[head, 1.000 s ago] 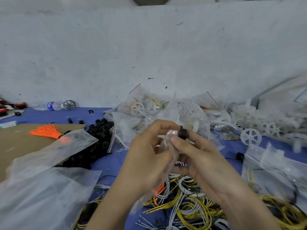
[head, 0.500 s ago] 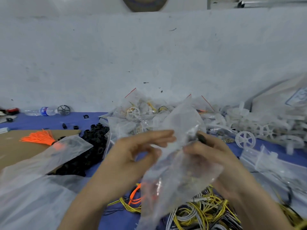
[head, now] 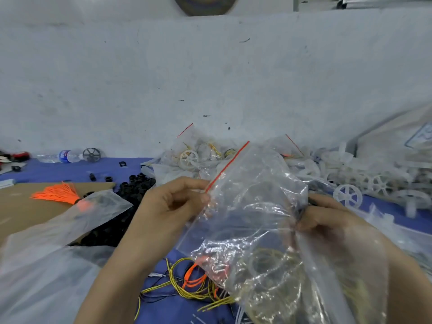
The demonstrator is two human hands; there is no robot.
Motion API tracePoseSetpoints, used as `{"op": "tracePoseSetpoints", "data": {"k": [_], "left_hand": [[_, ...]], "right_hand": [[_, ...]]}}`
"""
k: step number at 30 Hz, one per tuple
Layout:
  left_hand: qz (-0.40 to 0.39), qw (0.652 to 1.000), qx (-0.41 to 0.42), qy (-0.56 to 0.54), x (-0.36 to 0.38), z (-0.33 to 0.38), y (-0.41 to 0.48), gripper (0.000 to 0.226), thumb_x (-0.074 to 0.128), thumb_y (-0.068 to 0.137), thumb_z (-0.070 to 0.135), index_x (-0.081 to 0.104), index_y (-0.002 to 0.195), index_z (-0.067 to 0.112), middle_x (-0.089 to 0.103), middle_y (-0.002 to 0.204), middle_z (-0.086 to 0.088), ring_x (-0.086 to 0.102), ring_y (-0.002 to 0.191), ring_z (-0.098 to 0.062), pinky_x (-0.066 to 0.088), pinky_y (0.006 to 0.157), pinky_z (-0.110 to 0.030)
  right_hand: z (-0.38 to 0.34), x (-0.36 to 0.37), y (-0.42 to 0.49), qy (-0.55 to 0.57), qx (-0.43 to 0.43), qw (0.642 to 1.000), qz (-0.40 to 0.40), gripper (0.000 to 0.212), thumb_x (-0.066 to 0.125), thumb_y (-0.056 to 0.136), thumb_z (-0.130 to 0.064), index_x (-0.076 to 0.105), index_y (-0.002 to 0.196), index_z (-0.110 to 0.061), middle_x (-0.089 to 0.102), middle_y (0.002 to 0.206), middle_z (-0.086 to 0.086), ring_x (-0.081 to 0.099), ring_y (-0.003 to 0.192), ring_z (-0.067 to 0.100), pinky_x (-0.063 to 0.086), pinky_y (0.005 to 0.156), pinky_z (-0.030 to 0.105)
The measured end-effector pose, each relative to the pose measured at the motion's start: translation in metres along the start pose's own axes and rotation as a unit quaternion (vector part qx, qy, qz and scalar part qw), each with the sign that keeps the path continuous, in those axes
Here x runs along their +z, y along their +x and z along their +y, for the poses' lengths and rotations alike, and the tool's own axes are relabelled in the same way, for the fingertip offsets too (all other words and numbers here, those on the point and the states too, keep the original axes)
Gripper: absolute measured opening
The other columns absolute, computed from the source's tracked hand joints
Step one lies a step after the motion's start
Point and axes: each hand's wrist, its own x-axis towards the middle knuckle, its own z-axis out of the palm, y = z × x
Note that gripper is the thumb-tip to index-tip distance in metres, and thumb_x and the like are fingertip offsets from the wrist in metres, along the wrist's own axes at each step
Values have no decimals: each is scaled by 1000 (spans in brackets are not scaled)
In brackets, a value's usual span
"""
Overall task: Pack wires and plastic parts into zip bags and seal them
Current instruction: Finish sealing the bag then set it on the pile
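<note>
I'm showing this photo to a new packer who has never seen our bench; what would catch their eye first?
First, the clear crinkled plastic zip bag with a red seal strip, held up at the centre between the left hand, pinching the strip's lower end, and the right hand, gripping its other edge. Next, the bright orange wire bundle on brown cardboard at the left, and the white spoked plastic wheels heaped at the right.

Clear zip bag (head: 252,206), red seal stripe. Yellow wires (head: 187,288) plus orange ones (lower centre). Blue tablecloth (head: 58,171). Black parts (head: 131,190), white wheels (head: 347,196), orange tassel (head: 56,194) left.
</note>
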Motion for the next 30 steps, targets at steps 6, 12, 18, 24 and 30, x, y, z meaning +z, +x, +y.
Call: {"op": "tracePoseSetpoints", "data": {"k": [6, 12, 18, 24, 30], "left_hand": [[60, 998, -16, -21, -9, -6, 3, 15, 68, 66, 28, 74, 79, 31, 70, 68, -3, 58, 56, -8, 49, 52, -15], [214, 973, -4, -81, -27, -7, 6, 20, 62, 87, 3, 67, 87, 23, 71, 66, 0, 61, 50, -7, 49, 46, -15], [223, 970, 30, -94, -6, 1, 3, 27, 62, 87, 2, 65, 92, 29, 67, 71, 5, 60, 58, -4, 48, 51, -14], [-1, 999, -15, -44, 47, 4, -13, 34, 67, 78, -7, 64, 98, 21, 66, 67, -1, 63, 68, -10, 48, 64, -17], [-41, 991, -67, -111, 48, 2, -12, 30, 67, 78, -3, 66, 101, 16, 58, 59, -1, 59, 62, -10, 49, 66, -16]], "right_hand": [[-2, 0, 6, -2, 71, 994, 85, 25, 76, 68, -34, 68, 66, -10, 64, 61, 11, 63, 57, 25, 55, 57, 33], [4, -22, 13, -110, -66, 943, 306, 30, 52, 94, -14, 57, 65, -11, 51, 42, -2, 39, 33, 8, 32, 36, 16], [2, -9, 5, -137, -113, 966, 186, 17, 59, 86, -6, 70, 74, -7, 50, 54, 4, 33, 38, 8, 25, 35, 14], [16, 46, 8, -193, -70, 978, 26, 33, 64, 69, -49, 64, 62, -17, 48, 56, 4, 34, 39, 11, 26, 37, 18], [14, 39, 9, -199, -78, 977, 28, 33, 56, 83, -34, 67, 58, -16, 50, 52, 0, 34, 39, 10, 27, 38, 18]]}}
